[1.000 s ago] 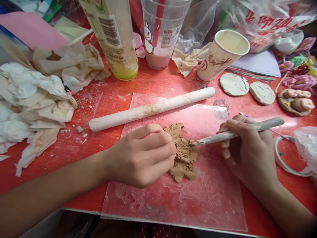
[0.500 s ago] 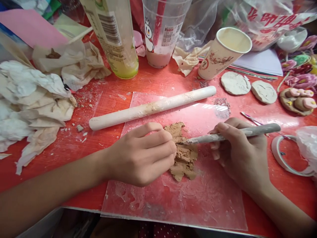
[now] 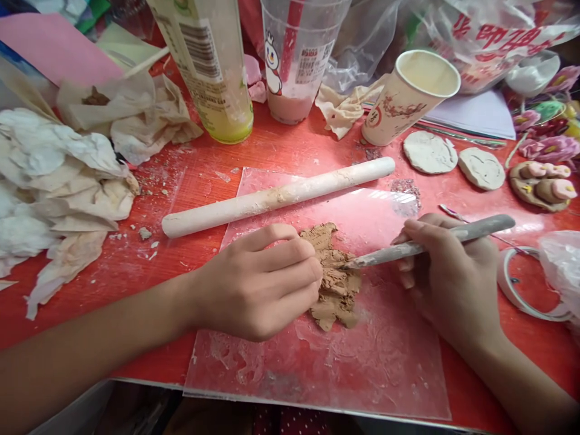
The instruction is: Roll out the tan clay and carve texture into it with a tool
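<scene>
Gripping a modelling tool [image 3: 385, 255], the right hand [image 3: 455, 275] is resting its tip on brown clay [image 3: 335, 290] on a clear board [image 3: 362, 368]; the left hand [image 3: 265, 284] is lying curled alongside, grasp hidden. The clay is looking spread but unsmoothed.

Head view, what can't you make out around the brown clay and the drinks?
Head view: brown clay, part of its left edge hidden by the left hand.
Head view: drink bottle, top cut off by the upper edge.
Head view: plastic cup, top cut off likewise.
</scene>
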{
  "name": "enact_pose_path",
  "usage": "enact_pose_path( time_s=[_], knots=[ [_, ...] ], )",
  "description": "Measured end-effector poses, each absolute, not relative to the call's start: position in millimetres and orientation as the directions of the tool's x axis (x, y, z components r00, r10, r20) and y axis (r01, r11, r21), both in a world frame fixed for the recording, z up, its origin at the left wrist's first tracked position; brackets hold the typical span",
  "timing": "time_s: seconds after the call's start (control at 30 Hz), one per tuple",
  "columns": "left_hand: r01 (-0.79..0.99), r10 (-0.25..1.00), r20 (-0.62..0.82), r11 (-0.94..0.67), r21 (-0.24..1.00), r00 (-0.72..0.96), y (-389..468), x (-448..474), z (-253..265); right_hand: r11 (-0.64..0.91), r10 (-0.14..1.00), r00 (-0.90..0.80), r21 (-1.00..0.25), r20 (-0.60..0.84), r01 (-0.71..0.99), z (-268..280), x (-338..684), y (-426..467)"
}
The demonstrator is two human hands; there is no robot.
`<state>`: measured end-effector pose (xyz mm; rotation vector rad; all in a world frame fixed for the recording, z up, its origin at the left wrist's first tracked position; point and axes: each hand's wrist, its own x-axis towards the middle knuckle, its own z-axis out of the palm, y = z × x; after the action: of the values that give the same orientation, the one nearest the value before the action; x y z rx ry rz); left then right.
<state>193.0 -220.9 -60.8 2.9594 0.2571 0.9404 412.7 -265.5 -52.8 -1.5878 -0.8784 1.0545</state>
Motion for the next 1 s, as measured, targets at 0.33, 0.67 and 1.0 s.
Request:
enact_pose_path(
  time_s=[0.33,0.67,1.0],
  knots=[
    [0.142,0.161,0.569,-0.987,0.077,0.807,-220.9,192.9,-61.1,-0.242,0.921,0.325,-0.969,-0.214,0.046,-52.1,411.5,-264.7],
    [0.137,0.156,0.572,-0.988,0.076,0.805,-220.8,193.8,-60.3,-0.257,0.926,0.286,-0.966,-0.249,-0.008,-51.5,414.1,-263.6],
    [0.138,0.164,0.576,-0.986,0.089,0.801,-220.9,193.4,-60.6,-0.162,0.938,0.313,-0.987,-0.151,0.009,-48.2,415.8,-265.7]
  ],
)
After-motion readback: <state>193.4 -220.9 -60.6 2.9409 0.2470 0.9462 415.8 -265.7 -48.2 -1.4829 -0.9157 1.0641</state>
